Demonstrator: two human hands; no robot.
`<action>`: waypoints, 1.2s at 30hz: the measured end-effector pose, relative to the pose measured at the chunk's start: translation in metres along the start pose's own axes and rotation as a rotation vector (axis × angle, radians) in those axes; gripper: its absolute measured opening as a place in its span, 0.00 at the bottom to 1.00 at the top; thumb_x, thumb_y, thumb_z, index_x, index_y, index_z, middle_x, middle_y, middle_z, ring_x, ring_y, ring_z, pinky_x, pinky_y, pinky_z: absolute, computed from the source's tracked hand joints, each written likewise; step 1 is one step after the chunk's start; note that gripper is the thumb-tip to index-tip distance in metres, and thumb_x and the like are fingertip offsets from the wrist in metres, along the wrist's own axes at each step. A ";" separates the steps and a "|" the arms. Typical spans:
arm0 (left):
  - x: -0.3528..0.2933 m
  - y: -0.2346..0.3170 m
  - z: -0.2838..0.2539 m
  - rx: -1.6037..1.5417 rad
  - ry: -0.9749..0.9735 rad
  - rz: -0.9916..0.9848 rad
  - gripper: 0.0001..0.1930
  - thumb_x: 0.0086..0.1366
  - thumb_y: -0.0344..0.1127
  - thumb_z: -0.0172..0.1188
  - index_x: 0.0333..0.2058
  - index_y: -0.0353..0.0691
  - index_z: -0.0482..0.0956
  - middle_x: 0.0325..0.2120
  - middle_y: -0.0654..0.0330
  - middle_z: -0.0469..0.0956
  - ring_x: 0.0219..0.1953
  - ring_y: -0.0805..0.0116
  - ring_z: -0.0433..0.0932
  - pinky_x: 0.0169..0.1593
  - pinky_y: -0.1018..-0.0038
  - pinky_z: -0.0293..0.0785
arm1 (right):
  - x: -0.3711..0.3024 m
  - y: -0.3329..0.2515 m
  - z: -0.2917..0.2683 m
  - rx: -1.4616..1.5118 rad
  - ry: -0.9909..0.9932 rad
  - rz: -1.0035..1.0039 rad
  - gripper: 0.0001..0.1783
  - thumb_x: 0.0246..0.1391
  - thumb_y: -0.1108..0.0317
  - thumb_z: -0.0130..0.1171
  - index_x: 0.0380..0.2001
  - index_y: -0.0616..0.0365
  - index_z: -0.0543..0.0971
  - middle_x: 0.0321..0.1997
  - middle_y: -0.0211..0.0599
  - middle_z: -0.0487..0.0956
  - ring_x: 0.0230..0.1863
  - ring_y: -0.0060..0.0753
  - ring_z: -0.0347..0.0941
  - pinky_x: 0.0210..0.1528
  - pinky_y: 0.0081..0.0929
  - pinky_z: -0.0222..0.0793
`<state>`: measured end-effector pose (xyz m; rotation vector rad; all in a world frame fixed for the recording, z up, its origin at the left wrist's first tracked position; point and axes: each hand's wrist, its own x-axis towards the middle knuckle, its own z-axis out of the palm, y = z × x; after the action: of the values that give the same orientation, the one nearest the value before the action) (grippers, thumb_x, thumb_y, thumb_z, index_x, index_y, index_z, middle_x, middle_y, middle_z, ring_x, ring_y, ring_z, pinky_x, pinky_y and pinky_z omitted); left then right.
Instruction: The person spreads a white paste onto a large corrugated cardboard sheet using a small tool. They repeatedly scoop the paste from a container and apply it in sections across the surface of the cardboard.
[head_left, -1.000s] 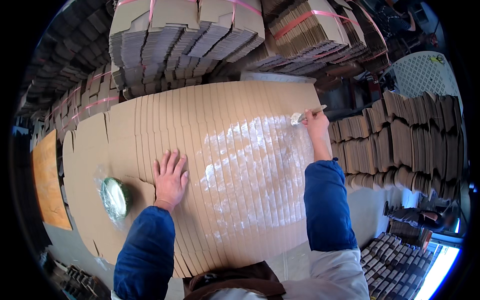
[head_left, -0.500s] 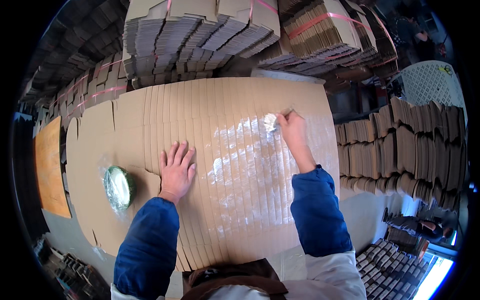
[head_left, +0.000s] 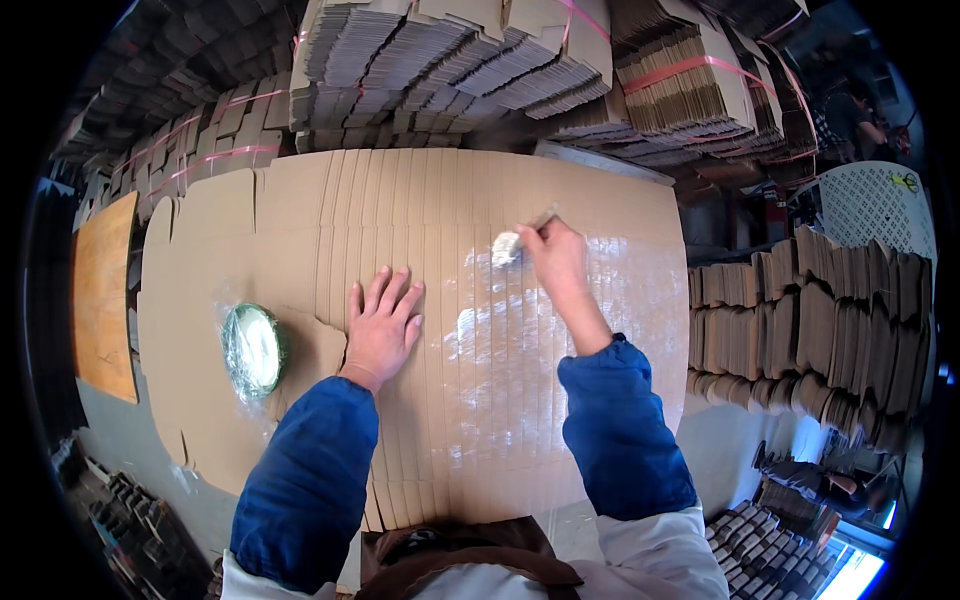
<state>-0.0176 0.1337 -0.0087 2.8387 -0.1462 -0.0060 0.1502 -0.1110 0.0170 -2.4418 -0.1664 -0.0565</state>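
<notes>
My right hand grips a paintbrush whose bristle end is coated in something white and rests on or just over the cardboard. Overlapping cardboard sheets spread across the work surface, their edges lined up in narrow strips. A wet, shiny film streaks the strips below and around the brush. To the left, my left hand lies flat on the strips with its fingers spread. Further left stands a green bowl, wrapped in clear plastic, with a white substance in it; a torn cardboard piece is beside it.
Tall bundles of flat cardboard tied with pink straps stand behind the sheets. More cardboard stacks rise at the right, near a pale perforated surface bearing yellow-green scissors. A wooden board is at the far left. Another person is at the upper right.
My right hand has swept the brush leftward across the strips. My left hand stays flat in about the same place on the cardboard. The whole view has shifted slightly.
</notes>
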 end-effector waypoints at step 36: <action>0.003 0.002 -0.004 -0.044 0.022 0.016 0.27 0.63 0.41 0.58 0.62 0.49 0.69 0.67 0.59 0.61 0.71 0.54 0.53 0.69 0.41 0.48 | -0.005 0.024 -0.025 -0.130 0.189 0.156 0.17 0.59 0.54 0.64 0.28 0.58 0.80 0.26 0.46 0.82 0.27 0.47 0.80 0.32 0.39 0.77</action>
<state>-0.0151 0.1329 -0.0046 2.7924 -0.1625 0.0252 0.1484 -0.1461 0.0205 -2.5538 0.1151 -0.2348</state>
